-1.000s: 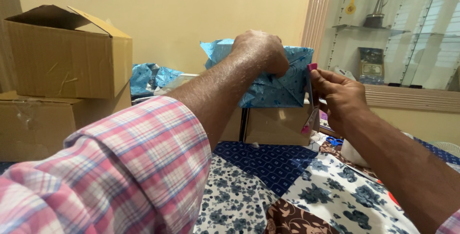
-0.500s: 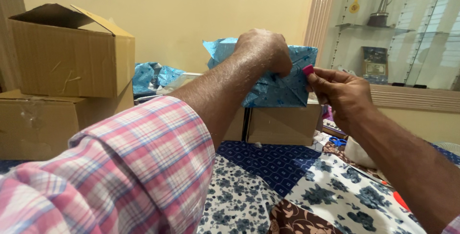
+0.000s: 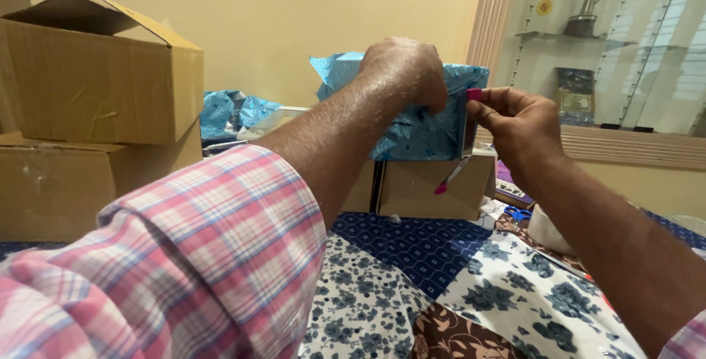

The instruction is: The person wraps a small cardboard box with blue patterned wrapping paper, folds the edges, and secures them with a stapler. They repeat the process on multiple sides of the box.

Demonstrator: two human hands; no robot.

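cream wall at the back, a glass display cabinet (image 3: 625,43) off to the right with a trophy on its shelf, and down in front a patchwork cloth (image 3: 456,293) of navy and floral squares covers the surface. up on a plain cardboard box (image 3: 430,186) sits the parcel in shiny blue wrapping paper (image 3: 423,127), its end folded into a triangular flap. left hand (image 3: 404,72) is over the top of that parcel, fingers curled down and pressing the folded paper against its end, forearm stretching out from a pink plaid sleeve (image 3: 184,271). right hand (image 3: 518,124) comes in just beside the parcel's right edge, thumb and forefinger pressed together, pinching the pink tab at the top of a clear tape strip (image 3: 460,146). that strip hangs down along the parcel's right corner and swings out over the cardboard box, ending in a second pink tab lower down. whether the strip is touching the paper, can't tell from here. behind the right wrist, blue-handled scissors (image 3: 516,215) lie on the cloth. far left, two big cardboard cartons (image 3: 95,94) stacked, the upper one with its flap open, and more crumpled blue paper (image 3: 235,113) lying between them and the parcel.
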